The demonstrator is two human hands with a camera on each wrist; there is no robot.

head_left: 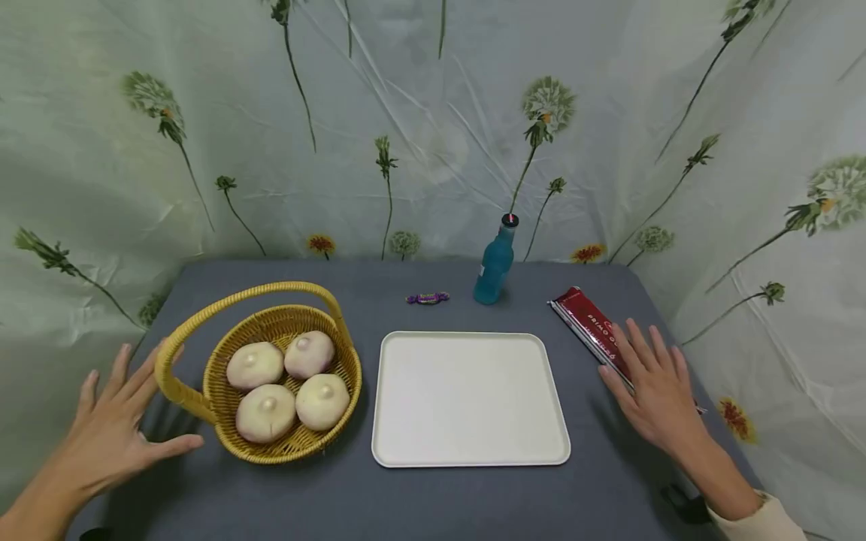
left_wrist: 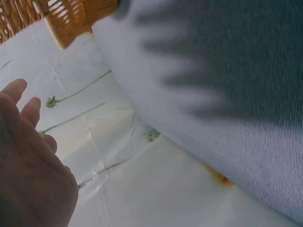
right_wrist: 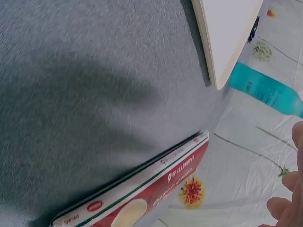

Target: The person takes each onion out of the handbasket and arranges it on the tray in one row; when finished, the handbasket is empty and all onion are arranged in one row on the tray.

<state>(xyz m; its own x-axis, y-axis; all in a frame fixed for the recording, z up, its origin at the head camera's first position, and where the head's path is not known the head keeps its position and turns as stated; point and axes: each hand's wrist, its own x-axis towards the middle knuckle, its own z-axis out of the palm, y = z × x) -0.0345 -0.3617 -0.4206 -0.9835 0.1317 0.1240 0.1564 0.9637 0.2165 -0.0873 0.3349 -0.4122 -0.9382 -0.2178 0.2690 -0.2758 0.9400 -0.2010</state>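
Both hands hover palm-down over a grey worktop (head_left: 433, 511), fingers spread apart and straight, holding nothing. The left hand (head_left: 111, 432) floats at the near left corner, its fingertips just short of the arched handle of a yellow wicker basket (head_left: 341, 353); the left wrist view shows the fingers (left_wrist: 21, 101) loose and apart beyond the worktop's edge, with a bit of wicker at the top. The right hand (head_left: 652, 387) lies over the near end of a long red spaghetti packet (head_left: 587, 324), which runs slantwise along the right edge; whether the fingers actually touch it cannot be told (the right wrist view shows the packet (right_wrist: 156, 189) flat on the cloth with fingertips (right_wrist: 284, 208) off to one side). Inside the basket sit four pale round buns (head_left: 280, 387), nestled together so they fill its floor. Between the hands, a cream rectangular tray (head_left: 470, 398) lies flat and bare, just right of the basket, set squarely in front of the person within easy reach of either hand. Farther back stands a blue bottle (head_left: 496, 263) with a dark cap, upright, and left of it a small purple wrapped sweet (head_left: 427, 298). A pale curtain (head_left: 419, 113) printed with dandelions closes in the worktop on three sides.
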